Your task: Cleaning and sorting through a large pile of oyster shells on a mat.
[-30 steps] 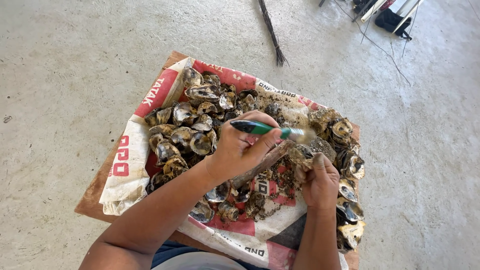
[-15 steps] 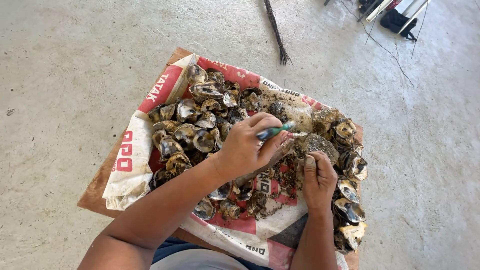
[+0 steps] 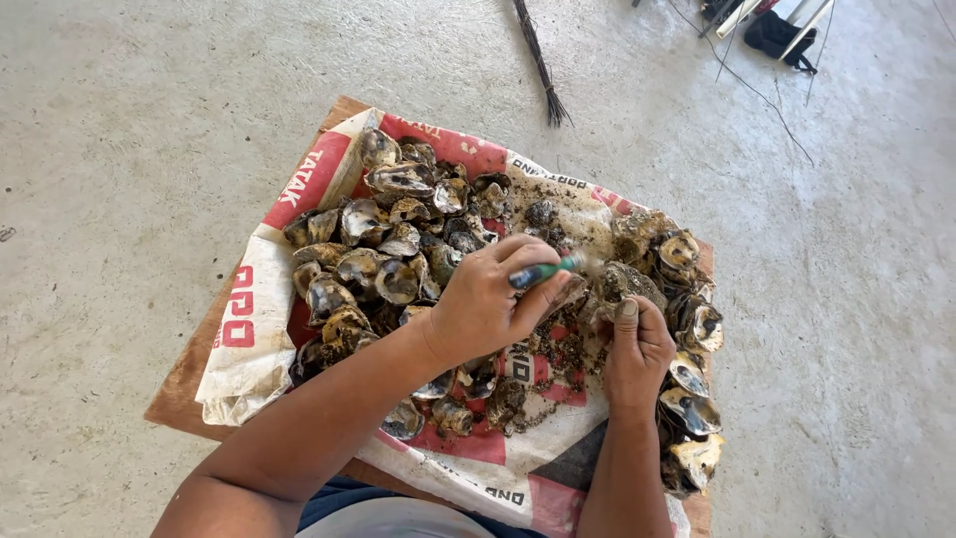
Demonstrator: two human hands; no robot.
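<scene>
The fingers of the left hand (image 3: 488, 304) are curling tight around the green-and-blue handle of a short shucking knife (image 3: 543, 271), whose tip is pointing right toward the rough grey-brown oyster shell (image 3: 625, 284) at the centre of the frame; the blade itself is hidden, so whether it is already in the seam cannot be told. The right hand (image 3: 637, 349) is gripping that shell from below, thumb pressing up against its near edge, fingers wrapped narrowly around it. The likeliest trouble, as I judge it, is the knife skidding off the wet, crusted shell and running on toward the bare right thumb, since the point is aiming straight at the holding hand and no glove is showing. A loose hold could also let the shell twist or crack, scattering grit. Outward from the hands, the heap of dark, pearly opened oyster shells (image 3: 388, 249) is crowding the left and the right edge of the white-and-red woven plastic sack (image 3: 249, 329), which is lying over a brown wooden board (image 3: 179, 394) on the pale concrete floor (image 3: 129, 120); shells near the lower right are sitting close to the sack's edge and could slide off. A thin bundle of dark twigs (image 3: 540, 65) is lying at the upper middle.
</scene>
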